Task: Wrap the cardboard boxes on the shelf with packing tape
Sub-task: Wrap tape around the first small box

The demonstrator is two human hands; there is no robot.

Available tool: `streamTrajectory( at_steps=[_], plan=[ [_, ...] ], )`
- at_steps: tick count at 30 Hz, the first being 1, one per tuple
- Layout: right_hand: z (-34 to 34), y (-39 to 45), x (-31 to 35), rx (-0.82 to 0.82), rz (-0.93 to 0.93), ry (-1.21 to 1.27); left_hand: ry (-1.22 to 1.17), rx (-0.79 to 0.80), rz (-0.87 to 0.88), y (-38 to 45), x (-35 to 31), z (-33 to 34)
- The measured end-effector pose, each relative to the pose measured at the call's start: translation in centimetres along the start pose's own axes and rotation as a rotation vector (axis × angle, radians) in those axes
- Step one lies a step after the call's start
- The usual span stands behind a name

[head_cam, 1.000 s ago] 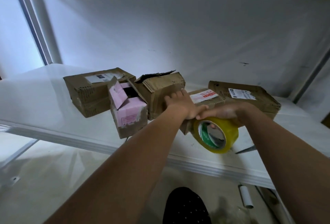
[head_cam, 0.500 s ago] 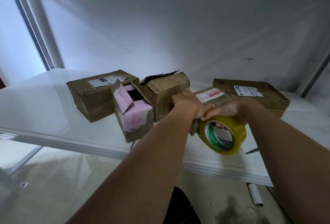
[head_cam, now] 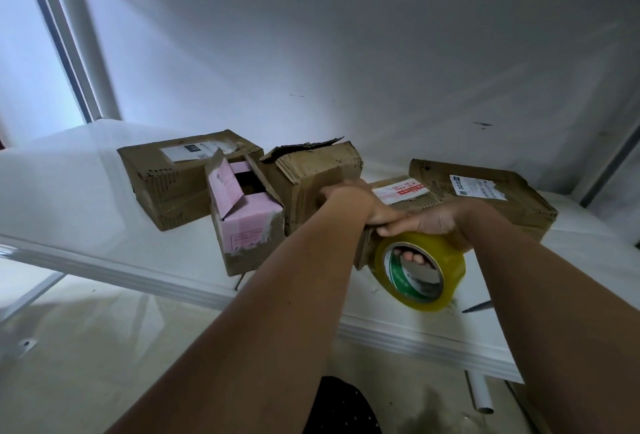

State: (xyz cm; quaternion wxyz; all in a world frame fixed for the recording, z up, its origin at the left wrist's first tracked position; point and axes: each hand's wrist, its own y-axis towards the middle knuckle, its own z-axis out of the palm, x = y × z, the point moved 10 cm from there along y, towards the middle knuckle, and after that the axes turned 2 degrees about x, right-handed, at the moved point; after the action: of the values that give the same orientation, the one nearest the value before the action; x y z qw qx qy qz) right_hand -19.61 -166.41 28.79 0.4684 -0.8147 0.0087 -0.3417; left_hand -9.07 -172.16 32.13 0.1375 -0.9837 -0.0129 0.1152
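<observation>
A small cardboard box (head_cam: 408, 196) with a red-and-white label lies on the white shelf (head_cam: 86, 226). My left hand (head_cam: 356, 203) rests on its top near corner, fingers laid over the far side. My right hand (head_cam: 429, 222) grips a yellow roll of packing tape (head_cam: 420, 272) against the box's front face, fingers showing through the roll's core. To the left stand a pink-lined open box (head_cam: 244, 217), a torn brown box (head_cam: 311, 177) and a labelled brown box (head_cam: 180, 174). A flat labelled box (head_cam: 485, 191) lies to the right.
A dark thin blade-like thing (head_cam: 476, 307) lies on the shelf right of the tape. A white tube (head_cam: 479, 392) lies on the floor under the shelf edge. A white wall backs the shelf, with a metal upright (head_cam: 86, 53) at the left.
The view has shifted slightly. My right hand and the tape roll stay at the small box's front, with the fingers now deeper in the core. My left hand keeps its place on the box.
</observation>
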Motion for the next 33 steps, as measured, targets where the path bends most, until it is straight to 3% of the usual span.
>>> streamTrajectory(
  at_steps=[4,11,18,21,23,26,29,33],
  plan=[
    [0.1,0.2,0.1,0.062,-0.038,0.019,-0.038,0.031,0.016,0.1,0.2,-0.1],
    [0.6,-0.2,-0.4,0.122,-0.127,0.213,-0.154,-0.05,0.148,0.4,0.3,-0.9],
    [-4.1,-3.9,4.7,-0.017,-0.397,0.186,-0.877,0.22,-0.009,0.7,5.0,0.9],
    [-5.8,-5.8,7.2,-0.034,-0.51,0.212,-1.123,0.422,-0.095,0.3,5.1,3.7],
    [-5.0,-5.4,7.2,-0.025,-0.501,0.189,-1.04,0.515,-0.138,-0.1,4.8,6.1],
    [-4.0,-3.8,6.0,-0.098,-0.442,0.18,-0.716,0.38,-0.135,0.7,5.3,6.5],
    [-4.0,-3.4,6.2,-0.158,-0.432,0.173,-0.747,0.336,-0.117,0.8,5.3,5.5],
    [-2.9,-3.6,6.7,-0.082,-0.393,0.148,-0.882,0.305,-0.142,0.2,5.3,6.1]
  ],
)
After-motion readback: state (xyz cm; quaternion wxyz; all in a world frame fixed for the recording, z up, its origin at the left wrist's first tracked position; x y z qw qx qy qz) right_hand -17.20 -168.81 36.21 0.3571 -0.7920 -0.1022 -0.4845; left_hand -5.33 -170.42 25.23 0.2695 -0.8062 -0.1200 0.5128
